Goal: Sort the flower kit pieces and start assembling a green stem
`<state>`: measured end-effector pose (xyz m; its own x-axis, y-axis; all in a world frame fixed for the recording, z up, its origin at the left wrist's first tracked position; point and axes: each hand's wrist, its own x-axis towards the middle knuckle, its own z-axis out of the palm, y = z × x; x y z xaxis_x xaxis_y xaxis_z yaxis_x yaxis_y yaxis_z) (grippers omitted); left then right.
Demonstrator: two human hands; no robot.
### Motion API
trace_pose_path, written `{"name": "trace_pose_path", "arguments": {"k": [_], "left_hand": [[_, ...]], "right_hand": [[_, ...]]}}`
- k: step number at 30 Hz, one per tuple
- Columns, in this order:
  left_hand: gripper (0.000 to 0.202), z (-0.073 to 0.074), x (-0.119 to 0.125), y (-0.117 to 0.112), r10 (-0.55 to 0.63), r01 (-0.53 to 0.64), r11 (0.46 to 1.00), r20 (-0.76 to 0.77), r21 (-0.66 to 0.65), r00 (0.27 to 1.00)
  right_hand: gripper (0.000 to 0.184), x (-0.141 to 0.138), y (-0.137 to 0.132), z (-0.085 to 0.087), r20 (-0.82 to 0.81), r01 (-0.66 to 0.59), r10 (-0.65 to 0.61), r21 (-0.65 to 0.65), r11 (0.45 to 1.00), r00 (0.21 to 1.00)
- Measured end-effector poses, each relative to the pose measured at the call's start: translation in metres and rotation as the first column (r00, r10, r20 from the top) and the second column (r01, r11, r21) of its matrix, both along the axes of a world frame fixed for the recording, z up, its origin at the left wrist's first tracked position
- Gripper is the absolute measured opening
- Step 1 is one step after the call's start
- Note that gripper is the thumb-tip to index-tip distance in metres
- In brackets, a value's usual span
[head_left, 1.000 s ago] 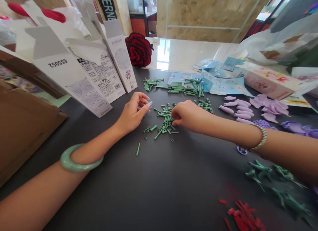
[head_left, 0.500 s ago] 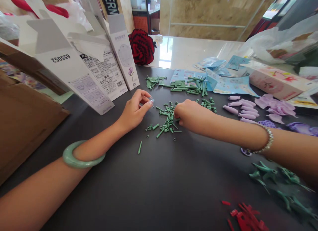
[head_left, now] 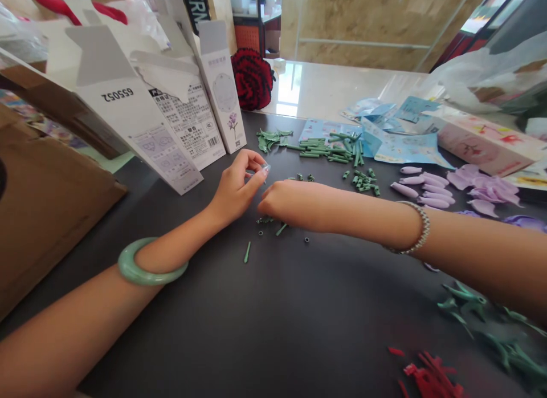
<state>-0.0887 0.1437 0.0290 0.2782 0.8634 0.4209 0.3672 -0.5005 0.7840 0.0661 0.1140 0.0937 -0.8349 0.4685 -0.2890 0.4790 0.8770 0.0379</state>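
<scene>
My left hand [head_left: 240,184], a green bangle on its wrist, rests over the dark table with curled fingers, thumb tip close to the index finger. Anything between those fingertips is too small to make out. My right hand [head_left: 287,203] is closed above the pile of small green plastic pieces, its fingertips turned down and hidden. It covers most of that pile; a green peg [head_left: 281,229] and a few bits show at its edges. Nearer to me lie a single green stick [head_left: 247,252] and a small dark ring [head_left: 306,239].
Upright white boxes [head_left: 222,90] and a cardboard box [head_left: 51,210] stand left. Behind the hands lie green leaves [head_left: 269,140], green stems [head_left: 316,150] and blue packets [head_left: 405,147]. Lilac petals [head_left: 433,195], green parts [head_left: 465,301] and red pieces [head_left: 431,375] lie right.
My right hand has moved left across the green pile, close to my left hand, and now covers most of the pieces. The left hand keeps nearly the same pose. The view has shifted slightly.
</scene>
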Motion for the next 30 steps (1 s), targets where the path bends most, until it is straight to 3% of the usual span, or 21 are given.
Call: {"name": "trace_pose_path", "arguments": {"k": [5, 12, 24, 30], "left_hand": [[0.015, 0.000, 0.000, -0.001, -0.017, 0.018, 0.999, -0.024, 0.039, 1.000], [0.014, -0.002, 0.000, 0.001, -0.002, 0.002, 1.000, 0.005, 0.029, 1.000], [0.017, -0.001, 0.000, 0.002, -0.014, 0.014, 1.000, 0.005, -0.009, 1.000], [0.017, -0.002, -0.001, 0.002, -0.017, 0.017, 1.000, 0.006, -0.008, 1.000]], "right_hand": [[0.026, 0.001, 0.000, -0.006, 0.057, -0.064, 0.061, 0.042, 0.997, 0.997], [0.024, 0.005, 0.001, -0.013, 0.004, -0.127, 0.127, 0.059, 0.990, 0.992], [0.026, 0.006, 0.006, -0.011, 0.084, -0.162, 0.148, 0.185, 0.969, 0.985], [0.028, 0.002, 0.007, -0.021, 0.114, -0.215, 0.193, 0.236, 0.948, 0.975]]}}
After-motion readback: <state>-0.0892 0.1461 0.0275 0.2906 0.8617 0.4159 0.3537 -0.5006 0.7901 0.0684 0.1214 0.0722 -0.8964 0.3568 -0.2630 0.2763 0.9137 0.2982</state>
